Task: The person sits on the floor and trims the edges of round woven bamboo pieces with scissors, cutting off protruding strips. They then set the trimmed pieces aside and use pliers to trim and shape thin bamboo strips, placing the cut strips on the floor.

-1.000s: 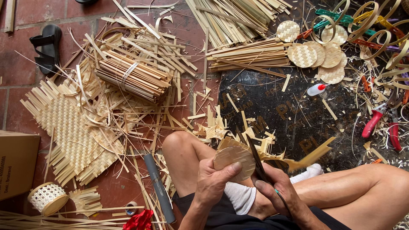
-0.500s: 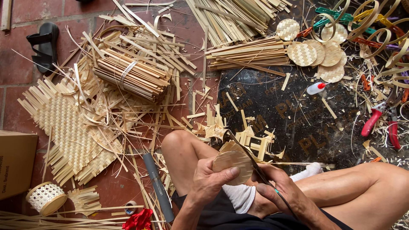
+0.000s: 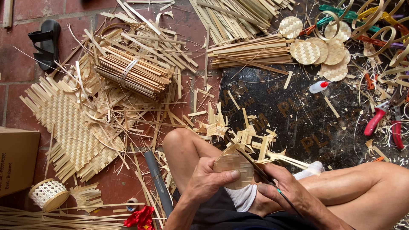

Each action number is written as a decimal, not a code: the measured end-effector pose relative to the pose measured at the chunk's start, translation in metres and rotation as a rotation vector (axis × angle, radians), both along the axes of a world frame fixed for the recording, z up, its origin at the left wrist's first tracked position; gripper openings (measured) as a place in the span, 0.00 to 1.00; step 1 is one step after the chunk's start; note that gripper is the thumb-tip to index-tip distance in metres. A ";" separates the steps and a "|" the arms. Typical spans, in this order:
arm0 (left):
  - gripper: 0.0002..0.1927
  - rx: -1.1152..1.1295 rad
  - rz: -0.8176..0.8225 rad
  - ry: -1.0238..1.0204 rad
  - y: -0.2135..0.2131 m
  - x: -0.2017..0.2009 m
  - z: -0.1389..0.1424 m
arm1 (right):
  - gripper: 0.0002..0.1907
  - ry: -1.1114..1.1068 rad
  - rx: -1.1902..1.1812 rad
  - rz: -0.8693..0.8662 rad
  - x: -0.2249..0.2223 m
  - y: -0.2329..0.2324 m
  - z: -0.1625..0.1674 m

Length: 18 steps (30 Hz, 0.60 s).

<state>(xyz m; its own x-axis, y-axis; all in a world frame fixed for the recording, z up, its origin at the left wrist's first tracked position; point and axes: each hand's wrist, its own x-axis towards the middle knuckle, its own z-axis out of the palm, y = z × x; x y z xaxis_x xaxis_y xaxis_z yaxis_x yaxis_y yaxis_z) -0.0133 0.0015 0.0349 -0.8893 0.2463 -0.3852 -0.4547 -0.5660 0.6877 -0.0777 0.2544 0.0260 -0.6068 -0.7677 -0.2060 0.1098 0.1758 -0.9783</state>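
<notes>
My left hand [image 3: 207, 179] grips a small round woven bamboo disc [image 3: 234, 167] held over my lap, thumb pressed on its lower edge. My right hand [image 3: 286, 191] holds dark scissors [image 3: 255, 167] with a green-tipped handle, the blades lying along the disc's right edge. Trimmed bamboo ends [image 3: 294, 159] stick out to the right of the blades. Both knees frame the work, the left knee [image 3: 181, 142] bent upward.
A woven bamboo mat [image 3: 70, 127] and a tied bundle of strips [image 3: 134, 72] lie at left. Finished woven discs [image 3: 317, 49], a small glue bottle [image 3: 319, 86] and red-handled pliers [image 3: 381, 119] lie on a black sheet [image 3: 306, 123]. A sandal [image 3: 44, 42], a cardboard box [image 3: 17, 159] and a grey tube [image 3: 157, 181] are near.
The scissors have shifted along the disc's edge and the blades lie flatter against it. The disc has turned slightly in my left hand.
</notes>
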 end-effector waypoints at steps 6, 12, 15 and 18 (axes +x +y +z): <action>0.14 -0.037 -0.050 -0.029 -0.003 0.001 0.002 | 0.24 0.071 0.116 0.078 -0.008 -0.001 0.007; 0.15 -0.041 -0.091 -0.023 -0.004 -0.003 0.006 | 0.23 0.074 -0.021 0.056 -0.012 -0.003 0.003; 0.17 -0.092 -0.128 -0.057 -0.009 -0.004 0.008 | 0.21 0.076 0.213 0.108 -0.017 0.001 0.003; 0.17 -0.244 -0.234 -0.033 -0.013 -0.006 0.009 | 0.19 0.100 0.232 0.161 -0.021 0.004 0.005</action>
<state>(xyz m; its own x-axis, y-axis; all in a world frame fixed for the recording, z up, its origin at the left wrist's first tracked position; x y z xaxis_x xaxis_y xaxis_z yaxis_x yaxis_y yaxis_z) -0.0194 -0.0113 0.0441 -0.8055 0.3397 -0.4856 -0.5772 -0.2640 0.7728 -0.0982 0.2583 0.0305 -0.5072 -0.7953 -0.3321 -0.0327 0.4028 -0.9147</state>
